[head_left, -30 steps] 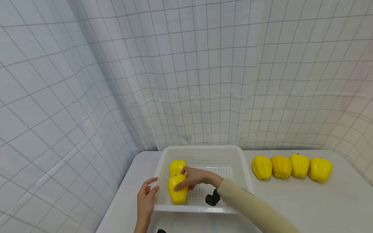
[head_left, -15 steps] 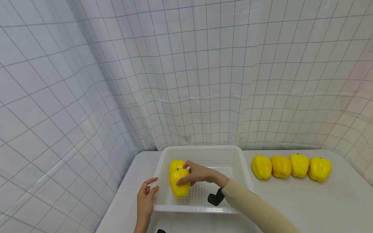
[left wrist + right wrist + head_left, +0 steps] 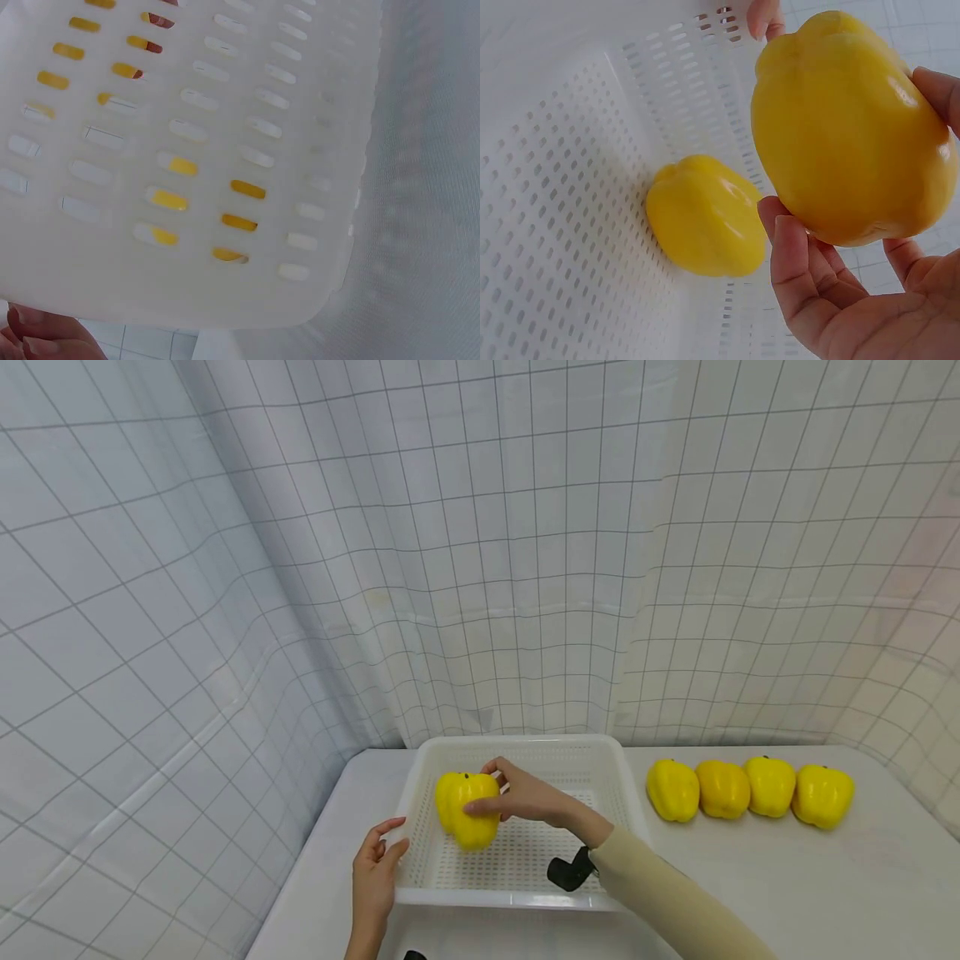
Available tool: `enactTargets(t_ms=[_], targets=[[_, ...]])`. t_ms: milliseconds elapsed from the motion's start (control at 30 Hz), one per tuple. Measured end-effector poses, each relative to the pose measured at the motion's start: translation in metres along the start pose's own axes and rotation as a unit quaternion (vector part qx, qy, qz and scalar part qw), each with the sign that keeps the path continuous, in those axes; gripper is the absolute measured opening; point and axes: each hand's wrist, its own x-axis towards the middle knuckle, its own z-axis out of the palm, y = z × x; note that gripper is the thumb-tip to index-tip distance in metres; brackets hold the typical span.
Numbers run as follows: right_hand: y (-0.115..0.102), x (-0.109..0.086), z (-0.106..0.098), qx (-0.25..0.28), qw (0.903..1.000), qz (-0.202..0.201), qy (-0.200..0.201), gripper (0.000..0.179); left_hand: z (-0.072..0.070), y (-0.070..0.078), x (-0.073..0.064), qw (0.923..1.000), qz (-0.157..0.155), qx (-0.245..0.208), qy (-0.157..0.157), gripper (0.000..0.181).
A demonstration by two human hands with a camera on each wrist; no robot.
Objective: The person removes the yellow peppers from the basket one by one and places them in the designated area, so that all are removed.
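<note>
My right hand holds a yellow bell pepper by its sides, thumb on the near side and fingers on the far side, over the left part of a white perforated basket. In the right wrist view this bell pepper appears raised, its lobed end toward the top. A second yellow bell pepper lies in the basket, partly hidden behind the held one in the head view. My left hand grips the basket's left rim, with fingertips showing beneath the edge in the left wrist view.
Several yellow bell peppers stand in a row on the white table, right of the basket. A black device is at my right wrist, over the basket. A white gridded curtain hangs behind and to the left.
My right hand has moved the bell pepper back and slightly right in the basket, so it now overlaps the second pepper more. My left hand has stayed at the rim.
</note>
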Motion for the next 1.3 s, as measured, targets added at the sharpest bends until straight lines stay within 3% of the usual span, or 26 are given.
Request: enactTargets(t_ms=[533,900,1300], targets=[[-0.011,-0.026,-0.016,0.006,0.9965,-0.042,0.072,0.057,-0.001,0.0,0.0,1.0,0.001,0.002,-0.002,0.029],[-0.015,-0.052,-0.022,0.04,0.9893,-0.06,0.126,0.056,0.0,0.0,0.001,1.0,-0.003,0.004,0.0,0.028],[-0.008,-0.082,-0.043,0.102,0.9792,-0.085,0.153,0.049,0.0,0.002,0.0,1.0,-0.006,0.006,-0.001,0.028]])
